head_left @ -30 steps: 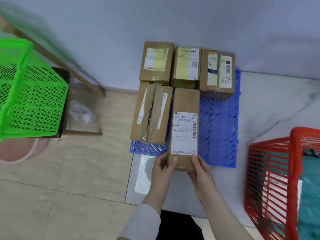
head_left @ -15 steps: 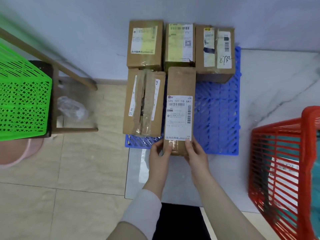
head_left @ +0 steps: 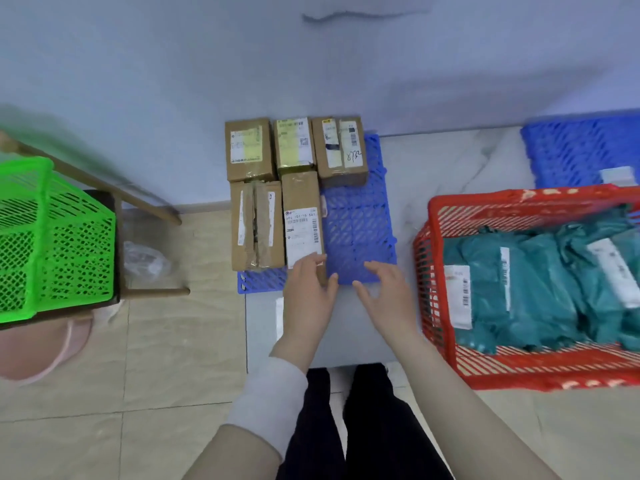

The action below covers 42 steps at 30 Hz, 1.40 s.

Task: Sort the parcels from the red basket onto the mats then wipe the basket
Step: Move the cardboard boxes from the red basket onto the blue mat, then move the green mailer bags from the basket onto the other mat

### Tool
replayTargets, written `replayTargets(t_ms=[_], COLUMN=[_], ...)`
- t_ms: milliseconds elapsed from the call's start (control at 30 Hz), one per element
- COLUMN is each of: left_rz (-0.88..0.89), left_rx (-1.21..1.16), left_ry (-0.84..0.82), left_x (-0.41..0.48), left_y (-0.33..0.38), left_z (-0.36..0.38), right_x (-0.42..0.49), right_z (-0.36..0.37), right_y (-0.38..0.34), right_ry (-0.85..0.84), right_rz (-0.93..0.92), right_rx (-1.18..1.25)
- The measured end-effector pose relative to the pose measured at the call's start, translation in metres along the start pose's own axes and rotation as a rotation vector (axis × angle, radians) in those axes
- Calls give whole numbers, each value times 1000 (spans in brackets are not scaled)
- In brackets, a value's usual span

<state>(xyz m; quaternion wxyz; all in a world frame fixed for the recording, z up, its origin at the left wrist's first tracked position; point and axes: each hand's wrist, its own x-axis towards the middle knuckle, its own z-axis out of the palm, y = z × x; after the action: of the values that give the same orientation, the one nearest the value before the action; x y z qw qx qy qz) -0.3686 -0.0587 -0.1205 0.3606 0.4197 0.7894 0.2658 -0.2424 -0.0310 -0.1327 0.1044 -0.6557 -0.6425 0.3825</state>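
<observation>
The long brown cardboard box with the white shipping label (head_left: pixel 301 216) is down on the blue plastic grid mat (head_left: pixel 356 237). It runs front to back roughly along the middle, with its near end at the mat's near edge. Its left side sits tight against the taped-up brown cardboard box (head_left: pixel 256 226), and its far end butts up to the three brown boxes along the mat's far edge (head_left: pixel 294 147).

The left hand (head_left: pixel 308 289) is lying on the near end of that long box with the fingers fairly loose. To me it looks more like a last nudge than a real grip. The right hand (head_left: pixel 384 289) is off it completely, fingers spread and relaxed, holding nothing, hovering over the near edge just right of the box.

So I'd say this placement is basically done and we're at the let-go stage.

The red plastic mesh basket (head_left: pixel 436 271) sits to the right of the mat and has plenty of teal plastic mailer bags (head_left: pixel 519 289) in it, so wiping is a long way off.

The next move is probably a reach right into the basket for a bag. Those are soft and floppy, so pinch a good fold. They likely belong on the second blue grid mat (head_left: pixel 571 150) behind the basket, though that's a guess.
</observation>
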Motion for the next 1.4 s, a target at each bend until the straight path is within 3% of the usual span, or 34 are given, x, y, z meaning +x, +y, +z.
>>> replayTargets(t_ms=[233, 500, 633, 867, 1067, 1400], left_rz=[345, 346, 295, 252, 108, -170], left_rx=[345, 420, 448, 446, 421, 355], left_ry=[-2, -129, -154, -203, -200, -31], left_x=[-41, -85, -91, -77, -78, -64], left_y=[99, 182, 196, 196, 190, 160], left_z=[64, 179, 199, 215, 240, 265], right_x=[-30, -42, -37, -16, 2, 44], right_z=[-121, -228, -246, -253, -251, -207], right_y=[60, 161, 183, 188, 209, 231], right_ry=[147, 112, 38, -28, -156, -395], right_rz=[-135, 2, 102, 132, 160, 257], right_rx=[-135, -138, -62, -9, -14, 98])
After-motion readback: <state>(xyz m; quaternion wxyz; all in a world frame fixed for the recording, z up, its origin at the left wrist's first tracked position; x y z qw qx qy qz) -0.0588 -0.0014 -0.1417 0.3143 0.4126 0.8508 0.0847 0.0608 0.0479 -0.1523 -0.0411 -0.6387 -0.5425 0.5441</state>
